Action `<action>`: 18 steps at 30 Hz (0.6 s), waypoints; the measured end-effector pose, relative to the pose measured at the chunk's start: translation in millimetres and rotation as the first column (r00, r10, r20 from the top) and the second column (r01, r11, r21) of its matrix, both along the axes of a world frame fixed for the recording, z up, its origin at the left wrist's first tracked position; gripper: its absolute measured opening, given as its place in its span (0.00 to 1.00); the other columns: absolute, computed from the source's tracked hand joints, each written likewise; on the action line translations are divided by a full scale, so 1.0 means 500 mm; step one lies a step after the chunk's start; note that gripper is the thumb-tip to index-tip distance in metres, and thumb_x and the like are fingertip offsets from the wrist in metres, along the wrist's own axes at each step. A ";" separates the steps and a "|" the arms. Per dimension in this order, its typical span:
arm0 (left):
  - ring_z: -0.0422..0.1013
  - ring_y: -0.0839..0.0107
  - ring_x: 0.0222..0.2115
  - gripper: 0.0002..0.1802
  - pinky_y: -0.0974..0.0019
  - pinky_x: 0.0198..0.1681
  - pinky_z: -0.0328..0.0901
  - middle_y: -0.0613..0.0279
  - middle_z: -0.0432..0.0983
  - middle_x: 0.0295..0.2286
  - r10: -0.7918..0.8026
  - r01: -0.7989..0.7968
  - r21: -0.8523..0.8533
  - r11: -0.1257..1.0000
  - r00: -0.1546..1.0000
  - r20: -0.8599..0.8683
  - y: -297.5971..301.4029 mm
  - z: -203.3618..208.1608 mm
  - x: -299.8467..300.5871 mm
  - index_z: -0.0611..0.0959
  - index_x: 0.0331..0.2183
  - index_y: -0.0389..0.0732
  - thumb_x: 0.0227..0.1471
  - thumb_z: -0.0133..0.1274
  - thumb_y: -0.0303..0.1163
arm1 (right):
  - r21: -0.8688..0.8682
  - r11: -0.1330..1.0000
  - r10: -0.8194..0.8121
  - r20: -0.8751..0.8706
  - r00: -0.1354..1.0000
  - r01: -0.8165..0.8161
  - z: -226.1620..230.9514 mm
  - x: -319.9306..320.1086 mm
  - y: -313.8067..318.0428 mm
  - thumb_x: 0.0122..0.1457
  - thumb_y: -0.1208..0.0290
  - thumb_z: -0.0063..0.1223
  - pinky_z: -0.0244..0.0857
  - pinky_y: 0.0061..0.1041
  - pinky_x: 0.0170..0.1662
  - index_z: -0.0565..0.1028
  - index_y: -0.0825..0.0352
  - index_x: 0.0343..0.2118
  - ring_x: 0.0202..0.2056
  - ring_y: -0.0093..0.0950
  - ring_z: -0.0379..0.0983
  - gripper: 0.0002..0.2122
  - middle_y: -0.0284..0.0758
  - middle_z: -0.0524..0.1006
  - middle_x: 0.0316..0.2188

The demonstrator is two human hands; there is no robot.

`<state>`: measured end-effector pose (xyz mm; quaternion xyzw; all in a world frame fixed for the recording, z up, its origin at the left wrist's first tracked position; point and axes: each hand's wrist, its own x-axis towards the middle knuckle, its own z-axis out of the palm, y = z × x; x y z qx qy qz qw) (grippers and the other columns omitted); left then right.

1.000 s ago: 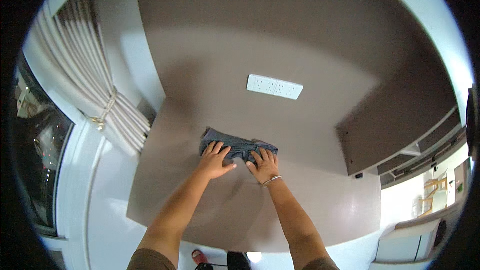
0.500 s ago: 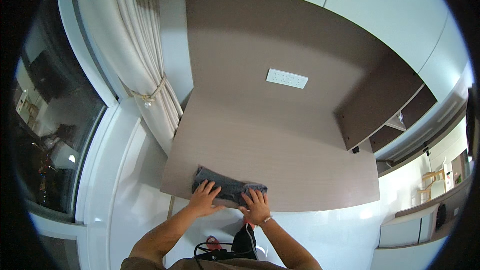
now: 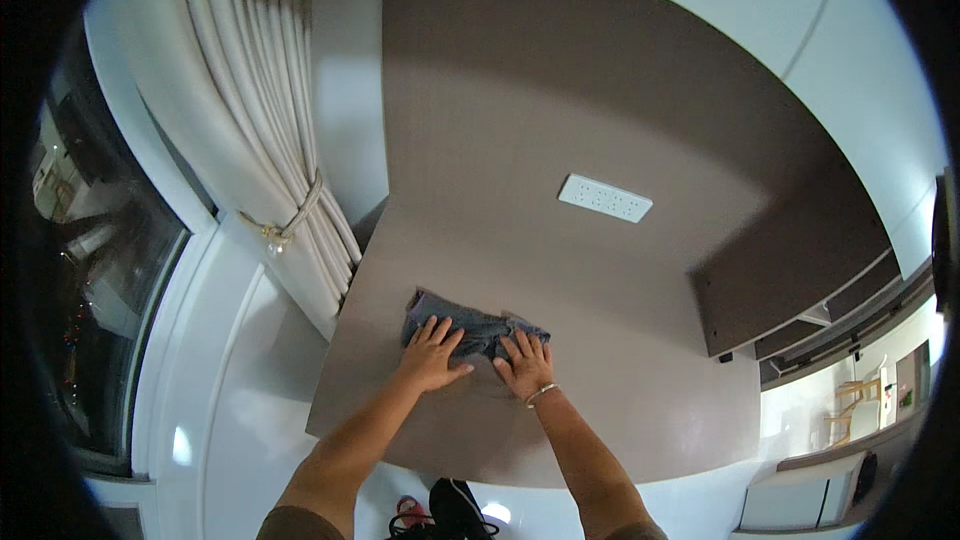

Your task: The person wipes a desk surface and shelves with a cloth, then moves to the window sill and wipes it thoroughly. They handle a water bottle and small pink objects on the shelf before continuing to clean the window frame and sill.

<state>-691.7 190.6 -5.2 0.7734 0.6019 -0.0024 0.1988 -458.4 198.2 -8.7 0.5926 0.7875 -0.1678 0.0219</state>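
Observation:
A dark grey cloth (image 3: pixel 478 326), folded into a wide strip, lies flat on the brown wood-look desktop (image 3: pixel 620 380). My left hand (image 3: pixel 432 358) presses on its left part with the fingers stretched forward and spread. On its right end rests my right hand (image 3: pixel 526 364), palm down and fingers apart, with a light bracelet at the wrist. Both palms reach back past the near edge of the cloth. Behind my hands, a faint darker patch shows on the desktop.
A white multi-socket strip (image 3: pixel 605 198) sits on the brown back panel. A tied cream curtain (image 3: pixel 300 210) hangs left beside a dark window (image 3: pixel 100 290). To the right is an open brown shelf unit (image 3: pixel 800 290). Farther right, a wooden chair (image 3: pixel 852 410) stands in the background.
Both hands have pushed the cloth forward from the desk's near edge toward its middle. The view has shifted, and more of the desktop's front now shows.

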 end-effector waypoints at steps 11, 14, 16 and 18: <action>0.37 0.47 0.65 0.48 0.44 0.65 0.42 0.50 0.44 0.64 -0.021 0.021 0.008 1.000 1.000 -0.024 0.035 0.014 -0.036 0.60 0.62 0.44 0.52 0.44 0.67 | -0.039 0.989 0.145 -0.011 0.989 -0.145 0.012 0.010 0.052 0.63 0.43 0.35 0.33 0.47 0.66 0.58 0.52 0.64 0.67 0.40 0.41 0.29 0.36 0.47 0.68; 0.39 0.50 0.65 0.47 0.48 0.66 0.41 0.51 0.45 0.64 -0.088 0.091 0.018 0.996 0.988 -0.125 -0.004 0.024 -0.038 0.60 0.62 0.44 0.52 0.43 0.67 | -0.023 0.976 0.215 0.040 0.976 -0.214 0.015 0.020 0.019 0.63 0.44 0.36 0.33 0.48 0.66 0.59 0.53 0.63 0.66 0.41 0.42 0.29 0.37 0.47 0.68; 0.38 0.50 0.65 0.47 0.49 0.66 0.40 0.52 0.44 0.64 -0.057 0.059 0.025 0.998 0.996 -0.066 0.041 0.024 -0.038 0.60 0.62 0.45 0.52 0.42 0.68 | 0.005 0.972 0.235 0.026 0.972 -0.235 0.030 0.019 0.051 0.63 0.45 0.36 0.33 0.48 0.66 0.58 0.53 0.64 0.66 0.41 0.42 0.29 0.37 0.47 0.67; 0.38 0.50 0.65 0.47 0.49 0.66 0.39 0.52 0.43 0.64 -0.006 0.006 0.059 0.998 1.000 0.003 0.124 -0.004 -0.036 0.60 0.62 0.46 0.52 0.41 0.68 | 0.032 0.981 0.192 0.014 0.981 -0.192 0.015 0.012 0.139 0.64 0.43 0.31 0.33 0.46 0.67 0.57 0.54 0.64 0.66 0.41 0.43 0.29 0.37 0.48 0.67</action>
